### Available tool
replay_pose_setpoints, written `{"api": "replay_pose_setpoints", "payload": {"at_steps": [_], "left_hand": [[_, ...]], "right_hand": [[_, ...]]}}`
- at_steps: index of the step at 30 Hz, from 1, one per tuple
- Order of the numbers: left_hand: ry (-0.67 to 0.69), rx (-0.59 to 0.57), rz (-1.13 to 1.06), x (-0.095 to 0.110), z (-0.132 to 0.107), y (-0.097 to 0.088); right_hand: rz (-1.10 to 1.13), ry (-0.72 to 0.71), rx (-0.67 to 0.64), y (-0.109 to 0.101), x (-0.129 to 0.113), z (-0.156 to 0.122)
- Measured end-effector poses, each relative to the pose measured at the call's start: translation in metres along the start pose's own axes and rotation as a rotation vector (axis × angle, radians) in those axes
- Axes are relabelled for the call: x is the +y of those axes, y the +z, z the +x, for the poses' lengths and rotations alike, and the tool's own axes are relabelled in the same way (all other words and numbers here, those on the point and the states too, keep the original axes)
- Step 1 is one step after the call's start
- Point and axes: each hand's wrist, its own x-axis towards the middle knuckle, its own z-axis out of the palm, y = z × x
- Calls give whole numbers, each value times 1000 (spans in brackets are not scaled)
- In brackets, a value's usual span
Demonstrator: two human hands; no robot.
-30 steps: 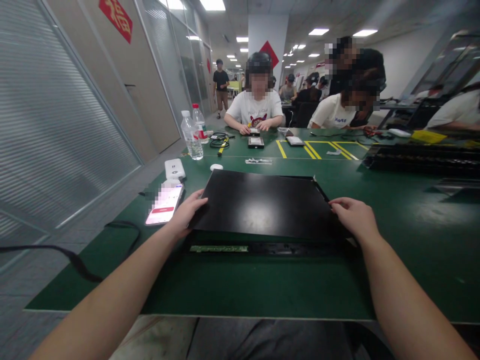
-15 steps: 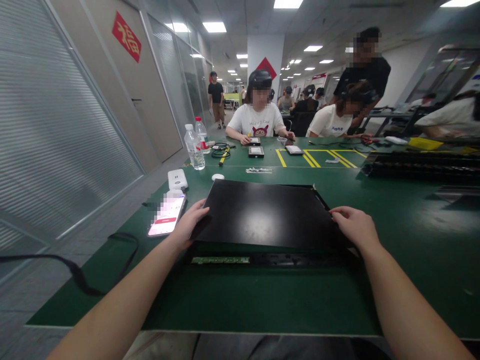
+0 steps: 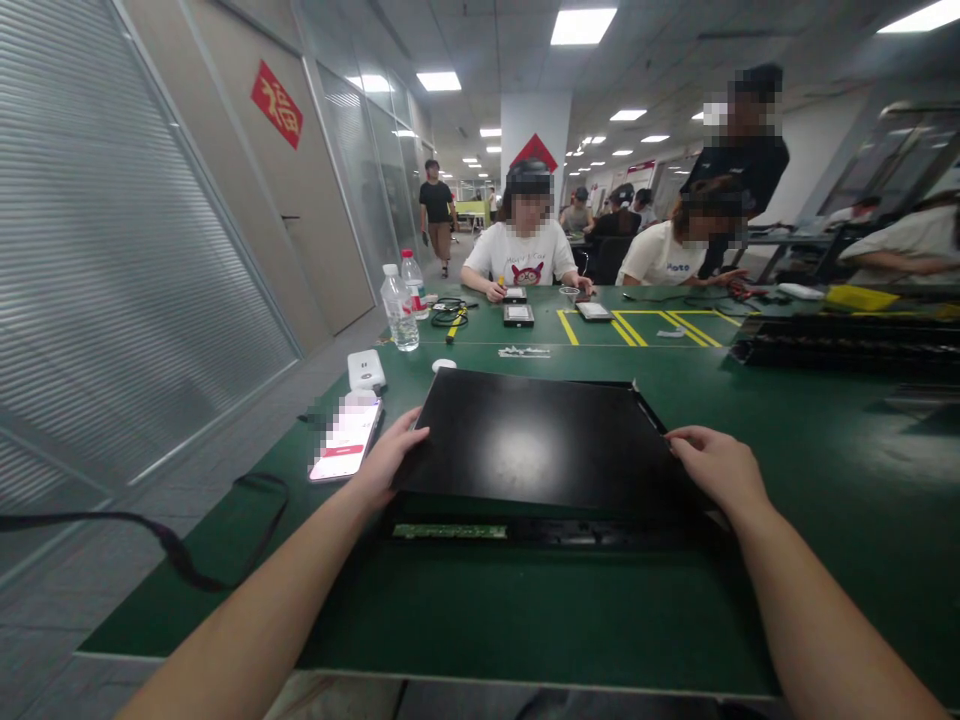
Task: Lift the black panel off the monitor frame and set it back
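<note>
A large flat black panel [image 3: 540,440] lies on the green table [image 3: 480,610], its near edge raised a little over a dark frame with a green circuit strip [image 3: 450,531]. My left hand [image 3: 386,462] grips the panel's left near corner, fingers curled under the edge. My right hand [image 3: 712,466] holds the right near corner the same way. Both forearms reach in from the bottom of the view.
A phone [image 3: 346,443] with a lit screen lies left of the panel, beside a white box [image 3: 365,369] and two water bottles [image 3: 400,308]. A black cable [image 3: 172,545] hangs off the table's left edge. Several people sit or stand at the far end. Black trays [image 3: 847,345] lie right.
The view has tilted up and shifted slightly. Both hands keep their hold on the panel's corners; the panel stays in place.
</note>
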Motion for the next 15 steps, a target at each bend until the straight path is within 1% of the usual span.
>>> {"api": "replay_pose_setpoints", "payload": {"at_steps": [3,8,15], "left_hand": [[2,26,-12,1,-2,2],[5,34,-40,1,-1,4],[26,23,-38,-5,8,-2]], "right_hand": [[-8,7,-10,-1,0,0],[1,8,-5,2,1,1],[5,8,-20,5,4,3]]}}
